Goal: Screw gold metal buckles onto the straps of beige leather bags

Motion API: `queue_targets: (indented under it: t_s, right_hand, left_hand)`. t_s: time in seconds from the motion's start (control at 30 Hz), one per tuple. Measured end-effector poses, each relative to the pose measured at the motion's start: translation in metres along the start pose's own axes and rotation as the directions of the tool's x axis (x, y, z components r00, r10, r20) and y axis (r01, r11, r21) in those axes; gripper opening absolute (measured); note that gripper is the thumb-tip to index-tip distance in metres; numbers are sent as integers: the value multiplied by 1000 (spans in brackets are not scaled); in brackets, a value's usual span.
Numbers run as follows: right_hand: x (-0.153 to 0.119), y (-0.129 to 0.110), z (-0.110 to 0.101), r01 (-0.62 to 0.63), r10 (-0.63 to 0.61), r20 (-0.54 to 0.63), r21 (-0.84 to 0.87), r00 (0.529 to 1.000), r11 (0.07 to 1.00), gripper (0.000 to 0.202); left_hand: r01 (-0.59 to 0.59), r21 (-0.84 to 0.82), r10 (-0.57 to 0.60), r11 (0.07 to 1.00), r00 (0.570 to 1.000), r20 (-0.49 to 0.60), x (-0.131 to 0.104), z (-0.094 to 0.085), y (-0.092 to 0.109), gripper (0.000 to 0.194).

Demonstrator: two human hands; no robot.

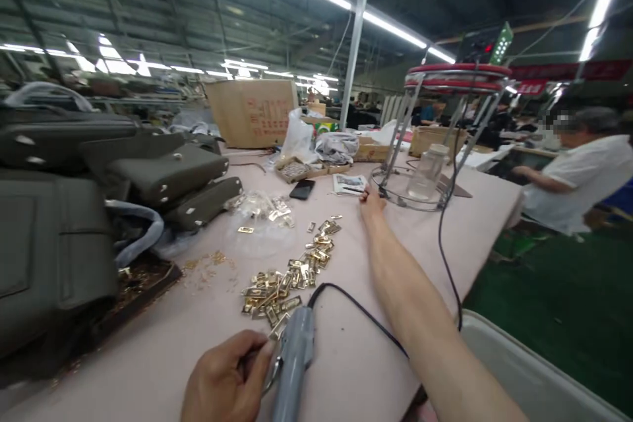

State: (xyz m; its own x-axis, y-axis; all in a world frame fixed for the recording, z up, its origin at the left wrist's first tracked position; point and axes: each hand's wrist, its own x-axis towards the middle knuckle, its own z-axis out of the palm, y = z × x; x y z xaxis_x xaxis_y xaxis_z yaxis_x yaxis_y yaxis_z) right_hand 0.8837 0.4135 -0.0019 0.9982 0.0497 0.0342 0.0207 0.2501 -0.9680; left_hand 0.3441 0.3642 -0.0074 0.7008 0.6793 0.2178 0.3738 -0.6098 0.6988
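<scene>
While the left hand (225, 376) is curled at the near side of the table (349, 260), thumb and forefinger pinched together against a grey corded tool (295, 356), whatever lies between those fingertips is hidden. The right hand (372, 199) is stretched far forward with its fingers bent in, just beside a printed packet (349, 180) and the foot of a red-ringed metal stand (455, 76); whether it grasps anything, I cannot tell.

By the look of it, the step in hand is a reach across the table, with the left hand stationed at the tool. A next move with the right hand would call for a fine fingertip grip and care around the stand's foot and the black cord (370, 318).

Just beyond the left hand, gold-coloured metal plates (297, 267) lie in a loose heap between the two arms. Past them are a clear plastic bag (260, 208) and a black phone (302, 189). Dark bags (59, 237) crowd the left side; a glass jar (428, 175) stands within the stand's legs.
</scene>
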Motion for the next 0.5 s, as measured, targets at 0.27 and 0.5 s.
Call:
queue_targets:
  t_s: [0.27, 0.5]
  right_hand:
    - [-24, -44, 28, -56, 10, 248, 181, 969, 982, 32]
    - [-27, -12, 54, -151, 107, 415, 74, 903, 986, 83]
  left_hand:
    - [21, 45, -20, 999, 999, -38, -3, 5, 22, 34]
    - [18, 10, -17, 1000, 996, -89, -3, 8, 17, 34]
